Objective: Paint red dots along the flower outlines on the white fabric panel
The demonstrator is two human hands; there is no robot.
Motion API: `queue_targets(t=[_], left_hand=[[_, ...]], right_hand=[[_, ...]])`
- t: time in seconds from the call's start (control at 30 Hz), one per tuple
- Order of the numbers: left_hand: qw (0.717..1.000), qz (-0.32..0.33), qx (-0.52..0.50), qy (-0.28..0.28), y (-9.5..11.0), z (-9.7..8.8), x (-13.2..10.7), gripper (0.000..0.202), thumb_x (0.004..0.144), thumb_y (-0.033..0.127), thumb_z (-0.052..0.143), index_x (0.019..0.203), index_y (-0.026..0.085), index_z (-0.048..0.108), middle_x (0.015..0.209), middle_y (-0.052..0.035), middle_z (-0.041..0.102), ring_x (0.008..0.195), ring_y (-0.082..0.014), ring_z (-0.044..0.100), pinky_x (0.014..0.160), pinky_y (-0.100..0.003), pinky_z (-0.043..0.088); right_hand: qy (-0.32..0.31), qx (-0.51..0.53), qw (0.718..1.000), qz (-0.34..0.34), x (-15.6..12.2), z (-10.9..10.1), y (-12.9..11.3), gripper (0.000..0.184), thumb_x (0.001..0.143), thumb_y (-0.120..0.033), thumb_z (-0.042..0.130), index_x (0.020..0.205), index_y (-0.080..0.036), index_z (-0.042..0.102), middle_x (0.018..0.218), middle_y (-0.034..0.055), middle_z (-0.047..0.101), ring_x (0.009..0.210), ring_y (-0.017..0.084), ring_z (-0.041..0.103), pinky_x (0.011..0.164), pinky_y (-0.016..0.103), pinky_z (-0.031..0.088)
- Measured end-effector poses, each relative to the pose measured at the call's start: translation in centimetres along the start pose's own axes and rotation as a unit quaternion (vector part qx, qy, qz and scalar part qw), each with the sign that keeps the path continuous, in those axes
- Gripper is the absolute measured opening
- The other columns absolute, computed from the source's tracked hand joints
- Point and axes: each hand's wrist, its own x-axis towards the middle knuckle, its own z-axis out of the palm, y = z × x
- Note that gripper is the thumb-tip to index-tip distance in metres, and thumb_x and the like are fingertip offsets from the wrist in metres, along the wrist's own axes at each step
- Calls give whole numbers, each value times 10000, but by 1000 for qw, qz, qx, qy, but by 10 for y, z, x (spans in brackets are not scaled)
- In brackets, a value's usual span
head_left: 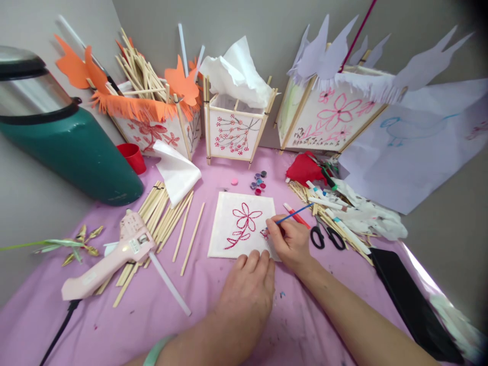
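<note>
A white square panel (221,218) lies flat on the table, painted with a dark red flower, a stem and leaves. My right hand (293,244) pinches a thin blue paintbrush (294,213) at the panel's right side. Under its tip is a small red mark (264,234), partly covered by the fingers. Stretched out flat, my left hand (249,287) rests its fingertips on the panel's lower edge. Just beyond the panel sit several small paint pots (258,191) and a pink lid (234,181).
To the left are a pink glue gun (114,254), wooden sticks (168,218) and a green bottle (72,152). Scissors (327,238), a red marker (297,216) and a black phone-like slab (412,305) lie right. Decorated paper lanterns (234,134) stand behind.
</note>
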Motion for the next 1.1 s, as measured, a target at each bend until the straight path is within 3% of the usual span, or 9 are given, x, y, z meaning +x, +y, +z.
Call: queue_targets(t=[0.63,1.1], left_hand=[[999,7,0,-33,1,-5,1,440,884,215,418,1288,55,485,1305,-129,528,1102,-286,482,889,-400,406],[1000,5,3,-6,0,-2,2,401,883,219,411,1236,77,537,1269,-116,554,1070,-273,494,871,-391,404]], right_hand=[[-6,32,999,-16,0,-1,-1,164,833,-133,552,676,-180,537,620,-7,607,530,93,560,514,223,427],[-6,22,1000,-18,-2,-4,-1,175,839,-150,543,668,-185,528,599,-16,586,500,90,531,495,229,408]])
